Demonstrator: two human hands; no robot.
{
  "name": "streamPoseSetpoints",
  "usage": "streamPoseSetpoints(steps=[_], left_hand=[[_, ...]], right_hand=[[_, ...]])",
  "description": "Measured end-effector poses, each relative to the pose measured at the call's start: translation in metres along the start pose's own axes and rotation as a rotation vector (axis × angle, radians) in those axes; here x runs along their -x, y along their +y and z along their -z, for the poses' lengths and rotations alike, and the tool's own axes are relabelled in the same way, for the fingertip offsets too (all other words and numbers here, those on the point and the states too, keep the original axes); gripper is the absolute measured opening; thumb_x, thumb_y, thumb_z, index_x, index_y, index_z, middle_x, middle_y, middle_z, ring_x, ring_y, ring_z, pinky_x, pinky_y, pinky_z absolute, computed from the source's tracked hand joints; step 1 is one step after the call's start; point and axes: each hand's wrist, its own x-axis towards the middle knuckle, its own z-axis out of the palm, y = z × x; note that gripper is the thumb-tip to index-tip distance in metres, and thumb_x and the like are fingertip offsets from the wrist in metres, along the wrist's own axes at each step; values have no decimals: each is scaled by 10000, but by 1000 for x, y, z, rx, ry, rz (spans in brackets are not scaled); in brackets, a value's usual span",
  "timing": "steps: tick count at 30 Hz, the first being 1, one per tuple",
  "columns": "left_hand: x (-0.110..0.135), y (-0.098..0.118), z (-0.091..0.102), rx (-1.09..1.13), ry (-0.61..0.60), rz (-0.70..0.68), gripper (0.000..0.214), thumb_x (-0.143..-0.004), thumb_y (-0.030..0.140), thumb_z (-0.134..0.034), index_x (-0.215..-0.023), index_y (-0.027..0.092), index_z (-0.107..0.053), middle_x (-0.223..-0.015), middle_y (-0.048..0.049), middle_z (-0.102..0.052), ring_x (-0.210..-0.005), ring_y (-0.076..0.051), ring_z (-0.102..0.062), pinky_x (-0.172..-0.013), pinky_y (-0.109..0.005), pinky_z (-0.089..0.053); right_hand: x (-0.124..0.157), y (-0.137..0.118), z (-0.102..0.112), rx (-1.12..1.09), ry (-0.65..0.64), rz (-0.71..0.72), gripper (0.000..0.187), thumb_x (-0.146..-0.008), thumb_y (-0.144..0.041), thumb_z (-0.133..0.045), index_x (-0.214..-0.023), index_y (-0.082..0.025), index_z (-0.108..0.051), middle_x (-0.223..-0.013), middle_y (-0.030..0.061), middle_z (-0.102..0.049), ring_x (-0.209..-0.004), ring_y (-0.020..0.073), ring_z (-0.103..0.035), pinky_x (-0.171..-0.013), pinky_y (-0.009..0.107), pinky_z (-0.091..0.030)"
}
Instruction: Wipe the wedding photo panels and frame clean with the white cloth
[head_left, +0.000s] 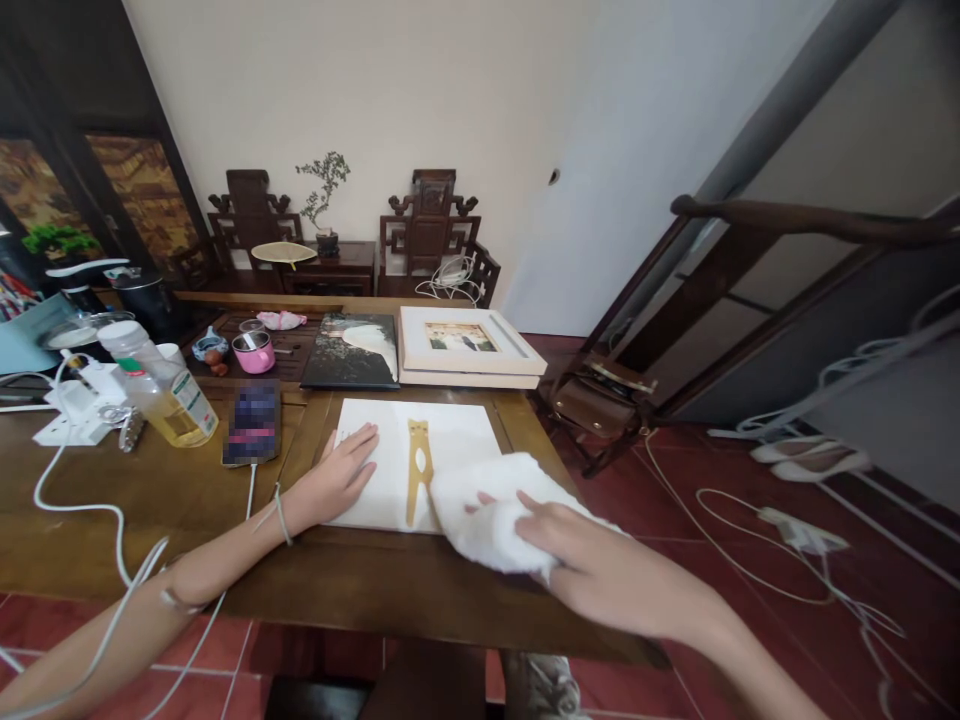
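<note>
A flat white board or book with a tan, long-legged cat figure on it lies on the wooden table. Flat on the board's left edge rests my left hand, its fingers stretched out and holding nothing. My right hand grips a bunched white cloth, which spreads over the board's lower right part and hides it. Some of the right fingers are hidden in the cloth's folds.
Behind the board lie a dark picture panel and a white framed photo. To the left are a phone on a white cable, a bottle of yellow liquid, a pink cup and a power strip. A wooden chair stands right.
</note>
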Motion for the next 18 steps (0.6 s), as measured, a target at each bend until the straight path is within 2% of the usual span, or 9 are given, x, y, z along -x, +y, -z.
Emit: streamPoseSetpoints(steps=[3, 6, 9, 11, 14, 18], left_hand=[[0, 0, 1, 1, -9, 8, 450, -947, 257, -329, -1380, 139, -363, -1474, -135, -329, -1387, -235, -239, -1134, -513, -142], [0, 0, 1, 6, -18, 14, 453, -948, 258, -330, -1382, 131, -358, -1476, -138, -324, -1388, -238, -237, -1131, -527, -134], [0, -2, 0, 15, 0, 0, 453, -948, 267, -336, -1382, 137, -360, -1474, -136, -328, -1386, -237, -242, -1131, -524, -135], [0, -2, -1, 25, 14, -5, 453, -949, 273, -337, -1382, 142, -360, -1475, -136, -326, -1386, -236, -242, -1132, -518, -137], [1, -3, -1, 33, 16, -5, 455, -950, 279, -335, -1383, 142, -359, -1476, -138, -324, -1384, -236, -247, -1133, -519, -135], [0, -4, -2, 23, 21, -25, 449, -946, 272, -339, -1377, 151, -371, -1468, -136, -341, -1378, -232, -265, -1133, -513, -145]], right_hand=[[-45, 22, -1, 37, 164, -31, 247, -677, -43, -400, -764, -188, -579, -792, 53, -645, -927, 246, -600, -965, 407, -382], [-98, 35, -3, 42, 319, -85, 243, -705, -54, -383, -807, -160, -577, -892, 100, -653, -1022, 282, -570, -996, 473, -317], [-129, 28, -10, 38, 381, -117, 318, -709, -43, -353, -922, -112, -579, -1064, 184, -632, -1213, 345, -444, -993, 567, -258], [-129, 15, -18, 36, 378, -82, 343, -692, -50, -383, -960, -114, -588, -1235, 196, -565, -1313, 344, -326, -1023, 588, -203], [-103, -11, -31, 44, 305, 59, 378, -629, -40, -427, -945, -125, -617, -1422, 173, -400, -1387, 316, -168, -1075, 588, -118], [-53, -40, -36, 16, 138, 188, 385, -560, -30, -425, -855, -142, -646, -1443, 149, -372, -1391, 309, -154, -1094, 593, -117]])
